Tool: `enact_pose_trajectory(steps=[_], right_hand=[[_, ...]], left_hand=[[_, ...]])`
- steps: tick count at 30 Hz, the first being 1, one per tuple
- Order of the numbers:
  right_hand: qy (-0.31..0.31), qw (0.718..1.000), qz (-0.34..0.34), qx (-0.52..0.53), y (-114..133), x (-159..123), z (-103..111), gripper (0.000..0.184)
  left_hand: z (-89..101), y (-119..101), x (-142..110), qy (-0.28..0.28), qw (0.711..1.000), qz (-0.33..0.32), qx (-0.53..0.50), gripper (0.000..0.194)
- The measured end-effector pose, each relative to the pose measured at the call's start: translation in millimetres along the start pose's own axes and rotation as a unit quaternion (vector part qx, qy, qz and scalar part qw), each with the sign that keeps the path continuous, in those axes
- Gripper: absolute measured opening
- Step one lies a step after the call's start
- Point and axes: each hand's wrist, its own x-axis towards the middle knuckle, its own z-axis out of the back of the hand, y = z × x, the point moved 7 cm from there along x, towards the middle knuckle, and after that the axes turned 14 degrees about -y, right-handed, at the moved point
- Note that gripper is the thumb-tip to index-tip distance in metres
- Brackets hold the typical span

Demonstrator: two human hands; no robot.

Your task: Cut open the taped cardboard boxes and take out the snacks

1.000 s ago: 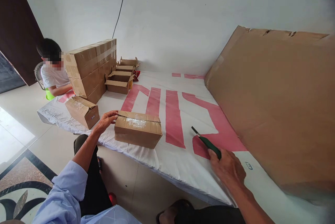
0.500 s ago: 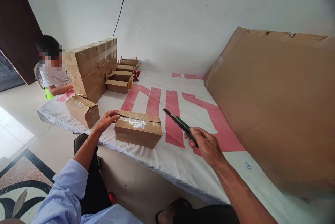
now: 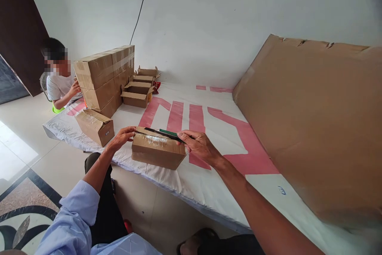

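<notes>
A taped cardboard box (image 3: 158, 154) sits on the cloth-covered surface in front of me, with clear tape over its top seam. My left hand (image 3: 121, 139) grips the box at its left end, fingers on the upper corner. In my right hand (image 3: 199, 146) is a box cutter (image 3: 165, 133) with a black and green body, the fingers closed around it. Its blade end points left, over the top of the box along the seam. Whether the blade touches the tape I cannot tell.
Another closed box (image 3: 94, 127) stands to the left, before a stack of taped boxes (image 3: 103, 74). Several opened boxes (image 3: 134, 99) line up behind. A large cardboard sheet (image 3: 310, 123) leans at right. A person (image 3: 61, 84) sits at the far left.
My right hand has moved left with the box cutter, from beside the box to over its top. My left hand stays at the box. The person at left has raised a hand toward the stack.
</notes>
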Motion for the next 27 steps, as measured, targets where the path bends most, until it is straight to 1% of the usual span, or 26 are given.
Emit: enact_pose_trajectory(steps=[3,8,11,14,19,22,24,25,27], right_hand=[[0.01,1.0,0.016,-0.021,1.5,5.8,-6.3,0.069],[0.021,0.998,0.042,-0.042,7.9,11.0,-11.0,0.067],[0.022,0.997,0.053,-0.053,14.0,13.7,-12.4,0.065],[0.037,0.995,0.064,-0.069,20.8,15.6,-14.9,0.064],[0.053,0.992,0.072,-0.094,27.2,19.4,-17.6,0.066],[0.056,0.991,0.068,-0.102,27.5,22.9,-19.8,0.067],[0.057,0.99,0.07,-0.105,29.3,24.9,-20.1,0.067],[0.055,0.99,0.072,-0.106,30.9,25.7,-18.8,0.068],[0.045,0.99,0.075,-0.109,34.8,26.4,-11.3,0.069]], left_hand=[[-1.0,-0.2,0.2,0.016,1.0,-0.003,-0.001,0.038],[-1.3,-2.9,-0.1,0.022,1.0,-0.006,-0.01,0.035],[-2.4,-4.9,-0.5,0.029,0.999,-0.01,-0.016,0.036],[-4.4,-7.7,-1.3,0.038,0.999,-0.018,-0.026,0.038],[-3.6,-10.8,-1.5,0.047,0.998,-0.021,-0.028,0.038],[-1.7,-8.6,-0.2,0.044,0.998,-0.019,-0.031,0.037],[-6.2,-5.2,0.6,0.037,0.998,-0.029,-0.034,0.036],[-11.7,-2.6,0.6,0.035,0.998,-0.036,-0.035,0.035],[-30.0,4.6,0.1,0.044,0.997,-0.045,-0.04,0.035]])
